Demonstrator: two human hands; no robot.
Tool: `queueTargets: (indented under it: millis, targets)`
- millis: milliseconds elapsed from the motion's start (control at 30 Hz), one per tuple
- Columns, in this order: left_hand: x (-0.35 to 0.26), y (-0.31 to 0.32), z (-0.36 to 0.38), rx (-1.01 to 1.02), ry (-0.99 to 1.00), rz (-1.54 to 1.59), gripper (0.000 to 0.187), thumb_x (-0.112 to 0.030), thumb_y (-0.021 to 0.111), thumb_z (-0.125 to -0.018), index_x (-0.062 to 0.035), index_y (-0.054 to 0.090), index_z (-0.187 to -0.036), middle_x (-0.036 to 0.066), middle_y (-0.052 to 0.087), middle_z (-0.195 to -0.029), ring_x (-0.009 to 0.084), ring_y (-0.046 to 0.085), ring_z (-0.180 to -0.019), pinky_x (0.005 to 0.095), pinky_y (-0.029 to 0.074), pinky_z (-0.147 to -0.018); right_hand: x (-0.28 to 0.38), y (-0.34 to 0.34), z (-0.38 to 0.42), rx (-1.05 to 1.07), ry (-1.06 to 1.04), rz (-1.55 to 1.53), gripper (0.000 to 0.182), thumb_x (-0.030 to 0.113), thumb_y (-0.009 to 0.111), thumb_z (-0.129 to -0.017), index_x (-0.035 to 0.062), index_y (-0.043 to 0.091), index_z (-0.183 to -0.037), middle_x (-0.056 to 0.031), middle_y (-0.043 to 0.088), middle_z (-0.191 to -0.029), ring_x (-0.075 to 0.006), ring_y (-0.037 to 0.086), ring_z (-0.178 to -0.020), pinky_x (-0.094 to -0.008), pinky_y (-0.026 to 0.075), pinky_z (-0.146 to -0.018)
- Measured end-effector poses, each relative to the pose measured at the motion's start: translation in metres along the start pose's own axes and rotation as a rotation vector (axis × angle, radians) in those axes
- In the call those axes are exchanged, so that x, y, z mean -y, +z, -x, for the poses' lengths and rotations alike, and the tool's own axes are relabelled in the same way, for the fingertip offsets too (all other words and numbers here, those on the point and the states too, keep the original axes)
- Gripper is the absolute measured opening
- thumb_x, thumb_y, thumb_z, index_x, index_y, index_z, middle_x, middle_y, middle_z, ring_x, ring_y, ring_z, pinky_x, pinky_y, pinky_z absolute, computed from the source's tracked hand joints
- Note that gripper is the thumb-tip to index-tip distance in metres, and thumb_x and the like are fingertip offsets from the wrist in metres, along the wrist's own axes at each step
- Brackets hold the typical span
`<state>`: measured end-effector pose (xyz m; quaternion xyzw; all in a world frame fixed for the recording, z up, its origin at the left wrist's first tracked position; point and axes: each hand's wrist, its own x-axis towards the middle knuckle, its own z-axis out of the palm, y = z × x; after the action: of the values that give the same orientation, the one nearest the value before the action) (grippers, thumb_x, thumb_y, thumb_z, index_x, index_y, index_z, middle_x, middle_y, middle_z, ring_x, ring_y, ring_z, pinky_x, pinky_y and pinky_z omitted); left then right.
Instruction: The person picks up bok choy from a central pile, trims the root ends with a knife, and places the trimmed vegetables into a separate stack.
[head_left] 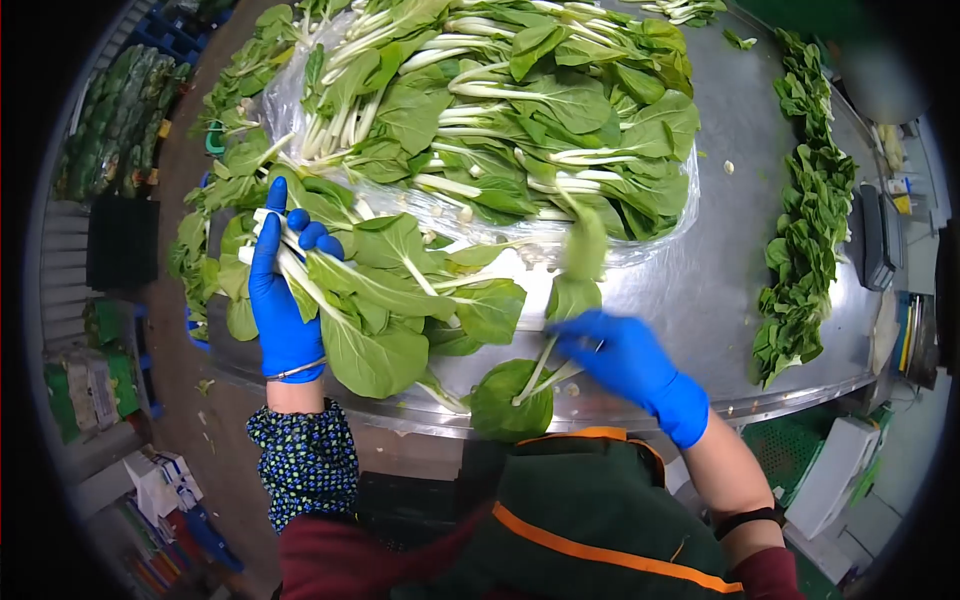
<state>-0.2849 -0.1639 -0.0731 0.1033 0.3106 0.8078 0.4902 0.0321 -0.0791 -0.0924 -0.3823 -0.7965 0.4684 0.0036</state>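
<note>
The left hand grips a bunch of greens at the pale end, its leaves spreading rightward. The right hand bends its fingers beside a leafy stalk; whether they pinch it, I cannot tell. Beyond both hands, a heap of greens lies on clear plastic; well right, a row of greens lines the steel table.

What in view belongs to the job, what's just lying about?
Job, likely:
Held greens, left hand
Heap of greens on plastic sheet
Row of greens, right
Metal table

Probably just lying about:
Wrapped bundles, far left
Green mesh basket, lower right
White box beside it
</note>
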Motion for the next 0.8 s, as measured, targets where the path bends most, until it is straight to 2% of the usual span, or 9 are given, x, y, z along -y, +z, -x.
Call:
queueTargets:
  millis: [100, 167, 233, 267, 333, 533, 600, 700, 800]
  targets:
    - [0.010, -0.006, -0.002, -0.014, -0.069, 0.107, 0.039, -0.013, 0.043, -0.090, -0.0062, 0.036, -0.128, 0.002, 0.047, -0.085, 0.0099, 0.042, -0.068, 0.0263, 0.041, -0.065, 0.002, -0.009, -0.011, -0.018, -0.028, -0.315, 0.025, 0.024, 0.062, -0.078, 0.0086, 0.063, -0.098, -0.0074, 0.061, -0.079, -0.0187, 0.059, -0.069, -0.0316, 0.047, -0.067]
    - [0.016, -0.003, 0.003, 0.019, -0.114, -0.005, 0.038, -0.013, 0.046, -0.088, -0.0048, 0.039, -0.124, 0.004, 0.052, -0.091, 0.0117, 0.048, -0.074, 0.0280, 0.044, -0.069, 0.005, -0.048, -0.055, -0.345, 0.203, -0.289, 0.029, 0.023, 0.061, -0.079, 0.0065, 0.060, -0.103, -0.0073, 0.061, -0.081, -0.0137, 0.056, -0.069, -0.0284, 0.046, -0.068]
    - [0.024, 0.023, 0.012, -0.087, -0.134, -0.159, 0.038, -0.013, 0.048, -0.086, -0.0044, 0.040, -0.123, 0.006, 0.053, -0.097, 0.0137, 0.051, -0.080, 0.0298, 0.046, -0.072, -0.046, -0.072, -0.114, -0.708, -0.397, 0.284, 0.034, 0.015, 0.056, -0.075, 0.0099, 0.056, -0.109, -0.0119, 0.061, -0.082, -0.0263, 0.060, -0.074, -0.0361, 0.048, -0.068]
    - [0.024, 0.033, 0.015, -0.192, -0.149, -0.314, 0.038, -0.013, 0.049, -0.085, -0.0039, 0.041, -0.121, 0.009, 0.055, -0.103, 0.0158, 0.053, -0.086, 0.0316, 0.047, -0.074, -0.051, -0.071, -0.117, -0.716, -0.403, 0.284, 0.034, 0.015, 0.056, -0.075, 0.0099, 0.056, -0.109, -0.0119, 0.061, -0.082, -0.0263, 0.060, -0.074, -0.0361, 0.048, -0.068]
    - [0.026, 0.035, 0.020, -0.114, -0.168, -0.436, 0.040, -0.015, 0.052, -0.082, -0.0015, 0.042, -0.119, 0.014, 0.057, -0.103, 0.0196, 0.056, -0.086, 0.0338, 0.048, -0.074, -0.049, -0.074, -0.122, -0.424, 0.057, 0.516, 0.031, 0.019, 0.056, -0.075, 0.0123, 0.060, -0.105, -0.0124, 0.060, -0.097, -0.0298, 0.058, -0.089, -0.0339, 0.046, -0.076]
    - [0.033, 0.013, 0.024, -0.174, -0.177, -0.476, 0.038, -0.012, 0.051, -0.083, 0.0016, 0.042, -0.117, 0.011, 0.058, -0.093, 0.0163, 0.055, -0.076, 0.0303, 0.047, -0.069, -0.027, -0.030, -0.044, -0.123, 0.080, 0.275, 0.019, 0.022, 0.062, -0.075, 0.0138, 0.065, -0.092, -0.0087, 0.061, -0.087, -0.0264, 0.060, -0.076, -0.0322, 0.047, -0.068]
    - [0.041, 0.020, 0.024, -0.210, -0.200, -0.455, 0.037, -0.011, 0.053, -0.082, 0.0017, 0.043, -0.116, 0.010, 0.058, -0.091, 0.0152, 0.054, -0.074, 0.0284, 0.046, -0.069, -0.020, -0.016, -0.036, -0.136, 0.092, 0.016, 0.019, 0.026, 0.062, -0.074, 0.0168, 0.065, -0.091, -0.0073, 0.061, -0.084, -0.0274, 0.060, -0.078, -0.0335, 0.047, -0.070]
    - [0.046, 0.032, 0.024, -0.155, -0.208, -0.541, 0.036, -0.011, 0.055, -0.081, 0.0035, 0.045, -0.113, 0.009, 0.059, -0.089, 0.0142, 0.054, -0.073, 0.0254, 0.044, -0.069, -0.045, -0.041, -0.079, -0.512, -0.060, -0.053, 0.025, 0.022, 0.059, -0.075, 0.0106, 0.062, -0.097, -0.0112, 0.060, -0.092, -0.0279, 0.059, -0.081, -0.0337, 0.047, -0.071]
    - [0.050, 0.050, 0.027, -0.078, -0.238, -0.559, 0.036, -0.010, 0.054, -0.081, 0.0046, 0.045, -0.112, 0.010, 0.059, -0.089, 0.0141, 0.054, -0.073, 0.0255, 0.044, -0.069, -0.052, -0.062, -0.113, -0.548, -0.102, 0.310, 0.031, 0.019, 0.055, -0.074, 0.0091, 0.058, -0.103, -0.0132, 0.058, -0.100, -0.0316, 0.058, -0.085, -0.0379, 0.046, -0.074]
